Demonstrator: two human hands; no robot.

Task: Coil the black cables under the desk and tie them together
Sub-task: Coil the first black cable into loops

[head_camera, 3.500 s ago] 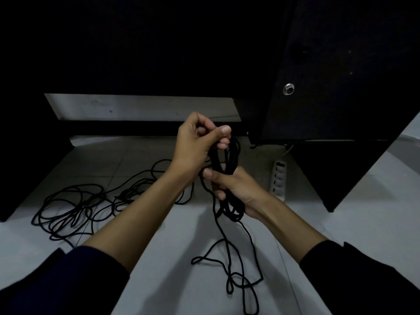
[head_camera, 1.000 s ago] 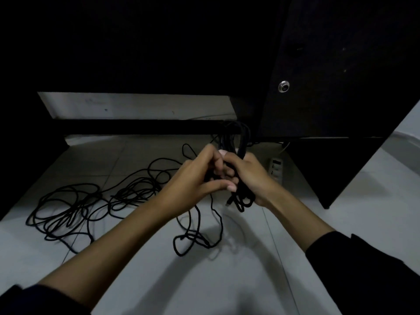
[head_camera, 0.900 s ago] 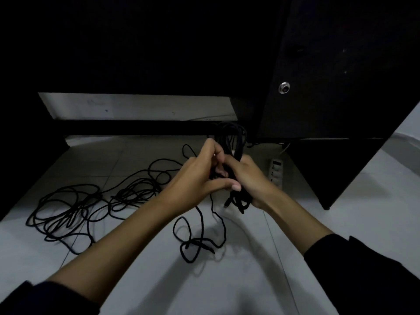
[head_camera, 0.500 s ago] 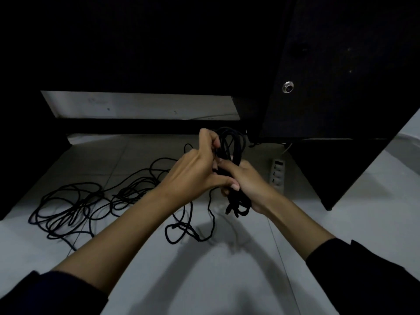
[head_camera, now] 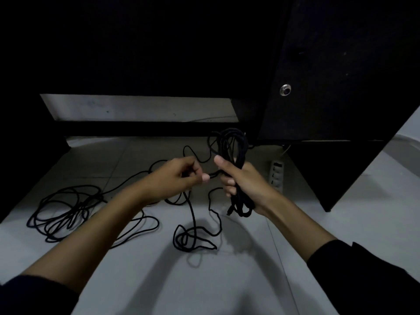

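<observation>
My right hand (head_camera: 244, 184) grips a coiled bundle of black cable (head_camera: 231, 146), held upright with loops sticking out above and below the fist. My left hand (head_camera: 179, 176) pinches the free strand of that cable just left of the bundle. From the left hand the loose strand (head_camera: 193, 235) drops to the floor and lies there in a small tangle. A second black cable (head_camera: 66, 212) lies in a loose pile on the floor at the left.
The dark desk underside fills the top of the view, with a black side panel (head_camera: 341, 87) at the right bearing a metal fitting (head_camera: 285, 90). A white power strip (head_camera: 276, 176) lies on the floor behind my right hand. The floor (head_camera: 204, 280) is pale tile.
My left hand has drawn away to the left from the bundle, pulling the free strand out. The loose strand on the floor has shifted into a tighter tangle.
</observation>
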